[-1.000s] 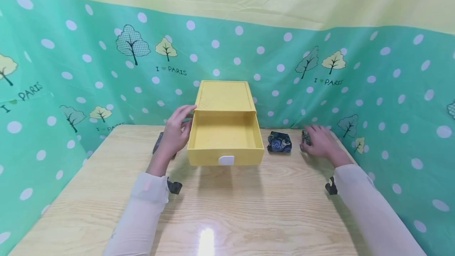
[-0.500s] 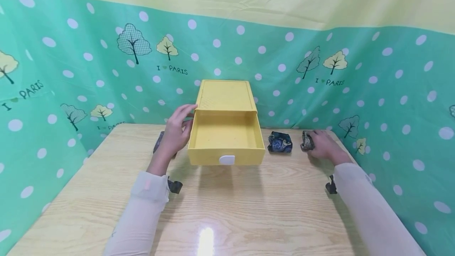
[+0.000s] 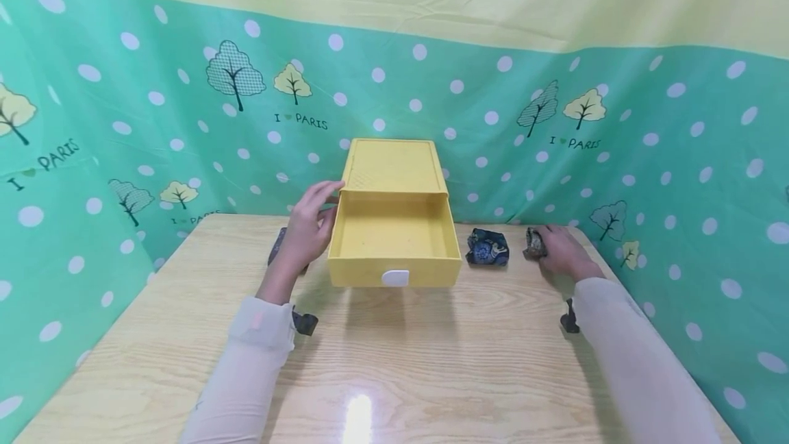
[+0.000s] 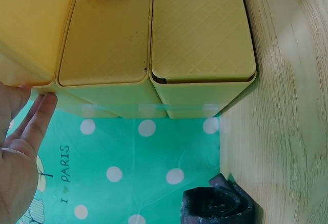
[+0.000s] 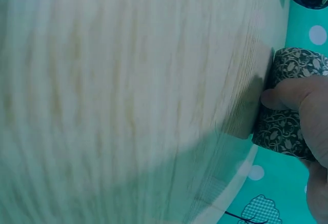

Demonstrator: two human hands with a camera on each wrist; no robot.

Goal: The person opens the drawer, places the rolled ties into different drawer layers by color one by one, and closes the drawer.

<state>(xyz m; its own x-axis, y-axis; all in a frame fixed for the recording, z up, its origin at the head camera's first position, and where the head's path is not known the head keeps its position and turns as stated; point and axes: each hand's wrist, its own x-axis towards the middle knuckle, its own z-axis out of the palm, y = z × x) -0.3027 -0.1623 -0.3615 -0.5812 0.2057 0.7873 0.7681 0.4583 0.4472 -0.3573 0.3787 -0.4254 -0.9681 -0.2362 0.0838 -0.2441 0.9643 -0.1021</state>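
**Patterned bundle gripped beside an open yellow drawer**

Brown-patterned cloth, rolled into a small bundle [image 3: 533, 243], sits on the bench [image 3: 394, 362] near its far right corner, with the right hand [image 3: 557, 252] curled round it, thumb pressed on its side in the right wrist view. The left hand [image 3: 308, 228] lies with fingers straight against the left side of the yellow drawer box [image 3: 391, 166], holding nothing. Its drawer [image 3: 394, 242] is pulled out toward the person. A dark blue patterned bundle [image 3: 487, 249] lies between drawer and right hand. Another dark bundle [image 4: 215, 206] lies behind the left hand, against the green dotted backdrop [image 3: 154, 122].
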